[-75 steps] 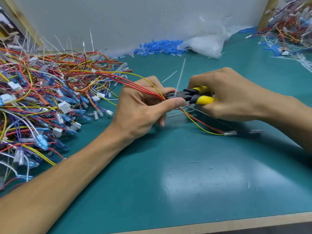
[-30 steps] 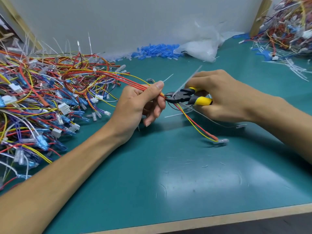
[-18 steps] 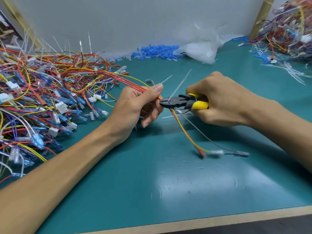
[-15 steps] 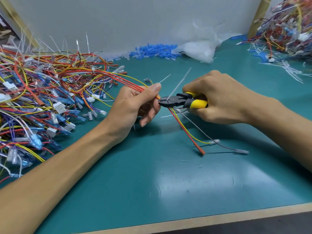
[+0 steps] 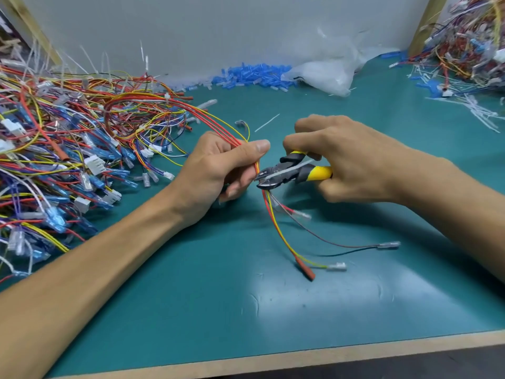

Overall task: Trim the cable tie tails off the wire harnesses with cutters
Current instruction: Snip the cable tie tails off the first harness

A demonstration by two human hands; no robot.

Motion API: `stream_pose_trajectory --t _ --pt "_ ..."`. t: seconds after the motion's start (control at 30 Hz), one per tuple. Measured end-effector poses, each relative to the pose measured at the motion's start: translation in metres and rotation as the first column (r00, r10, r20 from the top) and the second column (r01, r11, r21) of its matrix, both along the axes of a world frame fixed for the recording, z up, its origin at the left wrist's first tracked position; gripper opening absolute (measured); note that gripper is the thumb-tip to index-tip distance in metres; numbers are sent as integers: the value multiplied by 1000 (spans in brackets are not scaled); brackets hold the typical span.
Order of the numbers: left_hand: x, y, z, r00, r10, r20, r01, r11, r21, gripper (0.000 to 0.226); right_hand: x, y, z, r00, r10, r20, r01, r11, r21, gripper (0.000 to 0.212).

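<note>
— Along the left edge of the desk (image 5: 273, 324)?
— I see a harness pile (image 5: 68, 160), cut off by the frame. My left hand (image 5: 218, 170) pinches the wire harness (image 5: 218, 127). My right hand (image 5: 352, 162) grips the cutters (image 5: 289, 172), tips at the harness just below that pinch. The tie tail (image 5: 297, 165) lies blurred across them.

We see a teal mat (image 5: 355, 310) covering the bench, scuffed with small pale marks and carrying a broad patch of glare near its front. A pale wooden edge (image 5: 300, 356) runs along the near side of it. Behind stands a plain grey wall (image 5: 246, 31), with a slanted wooden post (image 5: 30, 26) at the far left and another wooden post (image 5: 425, 23) at the far right. Against the foot of the wall lies a heap of small blue plastic sleeves (image 5: 254, 75), and just beside it to the right a crumpled clear plastic bag (image 5: 328, 75) rests on the mat.
</note>
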State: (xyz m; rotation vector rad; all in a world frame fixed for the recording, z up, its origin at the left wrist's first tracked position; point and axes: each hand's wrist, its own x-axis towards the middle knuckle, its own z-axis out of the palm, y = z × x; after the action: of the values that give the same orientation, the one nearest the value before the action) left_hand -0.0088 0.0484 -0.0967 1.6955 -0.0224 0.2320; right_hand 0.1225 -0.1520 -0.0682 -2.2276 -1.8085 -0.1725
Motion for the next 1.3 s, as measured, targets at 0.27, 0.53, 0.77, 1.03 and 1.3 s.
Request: stream_pose_trajectory --t 0.27,0.53,0.77,1.03,1.3 --pt "2 2 -3 998 57 -11 -57 998 -1 53 -2 4 -7 995 16 -95 -17 1000 -14 31" --pt "3 1 -3 995 97 -7 -97 995 -17 55 -4 6 -9 998 -40 -39 38 998 -52 17" --pt "3 0 -2 994 110 -14 -111 992 -54 56 -9 5 -6 994 -76 -72 74 997 -34 30" --pt "5 0 1 986 166 28 -158 970 -184 53 -11 4 -5 966 -202 -163 208 978 21 33" --pt "4 -6 1 958 197 210 -188 980 -61 39 -2 4 -1 844 -459 -278 480 877 8 21"
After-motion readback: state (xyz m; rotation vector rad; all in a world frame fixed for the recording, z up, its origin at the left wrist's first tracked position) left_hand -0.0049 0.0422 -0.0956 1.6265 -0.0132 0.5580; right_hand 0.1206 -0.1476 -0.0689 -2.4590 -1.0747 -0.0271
